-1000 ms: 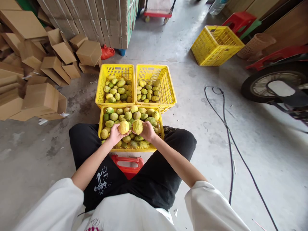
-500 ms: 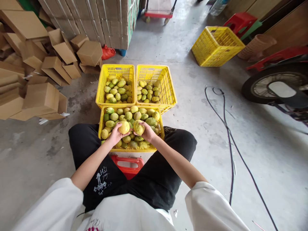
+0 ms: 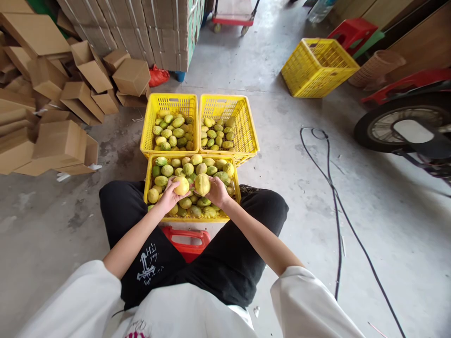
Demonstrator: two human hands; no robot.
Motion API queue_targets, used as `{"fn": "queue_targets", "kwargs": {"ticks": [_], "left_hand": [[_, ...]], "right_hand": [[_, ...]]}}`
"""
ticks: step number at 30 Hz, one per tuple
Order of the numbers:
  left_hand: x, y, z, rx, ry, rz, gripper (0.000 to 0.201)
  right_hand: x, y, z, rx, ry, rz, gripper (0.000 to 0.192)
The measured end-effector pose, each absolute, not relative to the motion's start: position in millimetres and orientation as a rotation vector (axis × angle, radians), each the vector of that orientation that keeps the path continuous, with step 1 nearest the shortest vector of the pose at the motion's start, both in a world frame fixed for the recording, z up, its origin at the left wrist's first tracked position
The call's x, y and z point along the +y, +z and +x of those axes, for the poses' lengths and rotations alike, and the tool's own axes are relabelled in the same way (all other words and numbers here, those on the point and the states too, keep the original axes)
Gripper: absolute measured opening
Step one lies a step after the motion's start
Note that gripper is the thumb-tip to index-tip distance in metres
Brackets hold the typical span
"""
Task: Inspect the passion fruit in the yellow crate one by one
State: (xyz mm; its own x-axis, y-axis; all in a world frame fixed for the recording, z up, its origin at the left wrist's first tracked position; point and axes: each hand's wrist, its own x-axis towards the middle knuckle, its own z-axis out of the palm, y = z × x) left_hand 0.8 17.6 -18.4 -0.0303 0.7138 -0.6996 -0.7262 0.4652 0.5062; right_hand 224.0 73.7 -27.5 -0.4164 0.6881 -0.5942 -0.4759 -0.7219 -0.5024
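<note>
My left hand (image 3: pixel 169 197) is closed around a smooth, round yellow fruit (image 3: pixel 182 186). A slightly ribbed yellow-green fruit (image 3: pixel 202 184) sits in the fingers of my right hand (image 3: pixel 216 191), close beside the first one but apart from it. Both fruits are held above a yellow plastic crate (image 3: pixel 237 206) between my knees. That crate is full of similar oval fruits (image 3: pixel 195 211), some green and some yellow. The undersides of both held fruits and some of my fingers are hidden.
Beyond stand two yellow crates, left (image 3: pixel 144 136) and right (image 3: pixel 248 126), each partly filled with fruit. A red stool (image 3: pixel 192 246) shows between my legs. Cardboard boxes (image 3: pixel 61 145) heap up at left. At right are a black cable (image 3: pixel 333 188), another yellow crate (image 3: pixel 306 70) and a motorbike wheel (image 3: pixel 362 122).
My right hand has turned its fruit, so more of the ribbed side shows and the fingers sit further right. The left hand's fruit has shifted very slightly.
</note>
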Motion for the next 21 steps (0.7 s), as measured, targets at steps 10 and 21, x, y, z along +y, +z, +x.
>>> {"fn": "queue_targets", "kwargs": {"ticks": [10, 21], "left_hand": [[14.0, -18.1, -9.0, 1.148, 1.025, 0.069, 0.043], [23.1, -11.7, 0.2, 1.111, 1.084, -0.066, 0.034]], "right_hand": [[69.1, -30.0, 218.8, -0.429, 2.145, -1.103, 0.039], [65.0, -38.8, 221.6, -0.511, 2.114, -1.098, 0.052]]}}
